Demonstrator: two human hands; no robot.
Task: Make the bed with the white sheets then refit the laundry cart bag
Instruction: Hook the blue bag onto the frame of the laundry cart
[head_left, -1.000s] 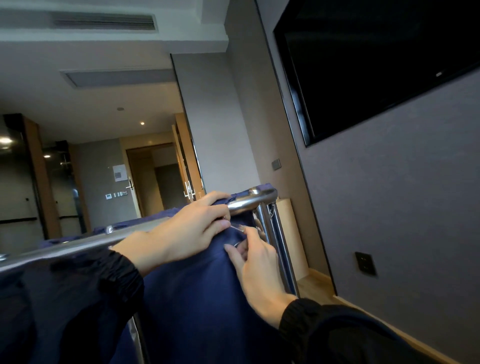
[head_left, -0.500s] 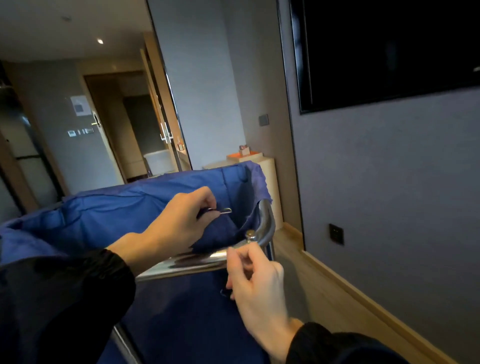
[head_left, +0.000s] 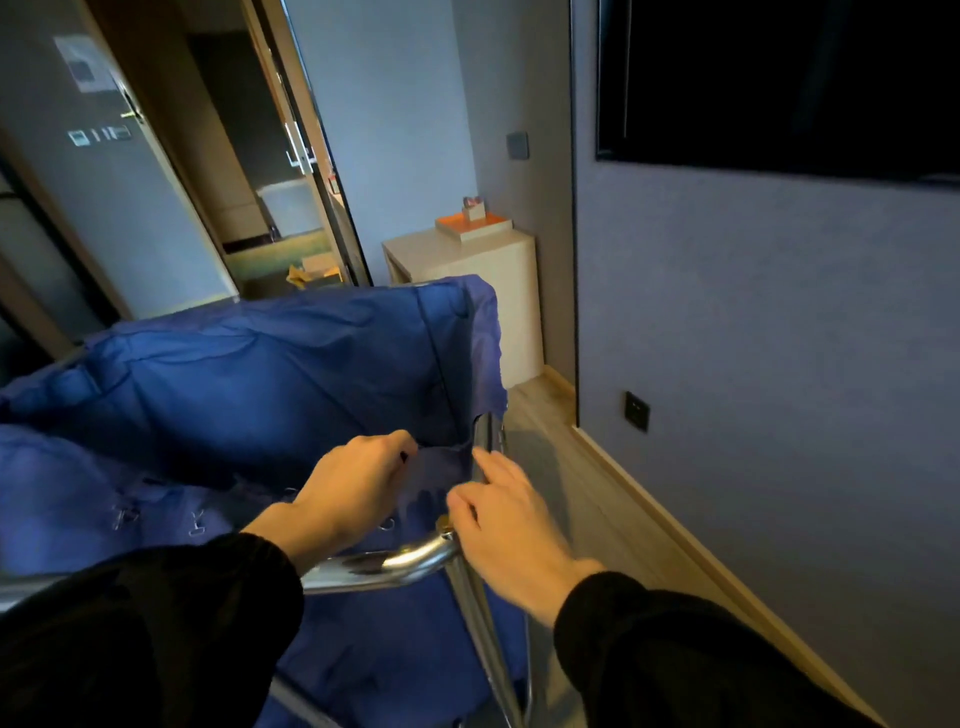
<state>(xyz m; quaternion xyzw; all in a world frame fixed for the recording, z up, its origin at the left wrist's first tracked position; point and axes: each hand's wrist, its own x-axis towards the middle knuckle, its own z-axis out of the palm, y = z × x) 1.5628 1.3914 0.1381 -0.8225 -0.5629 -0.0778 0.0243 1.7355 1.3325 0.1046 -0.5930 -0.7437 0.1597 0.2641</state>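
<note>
The blue laundry cart bag (head_left: 249, 379) hangs inside the chrome cart frame (head_left: 395, 561), its far edge folded over the back rail. Small metal clips line its near hem at the left. My left hand (head_left: 353, 488) reaches over the near rail and grips the bag's edge by the right corner, fingers curled into the fabric. My right hand (head_left: 498, 514) lies on the frame's right corner, fingers bent onto the bag's hem beside the chrome side rail (head_left: 485, 441). No bed or white sheets are in view.
A pale cabinet (head_left: 498, 280) with an orange tray stands behind the cart against the grey wall. A dark TV (head_left: 779, 78) hangs upper right, a black socket (head_left: 637, 411) below it. Wooden floor (head_left: 597, 499) runs along the wall. A doorway opens behind the cart.
My view has tilted further down onto the cart. My left hand moved from holding a clip above the rail down to the bag's edge; my right hand shifted onto the corner.
</note>
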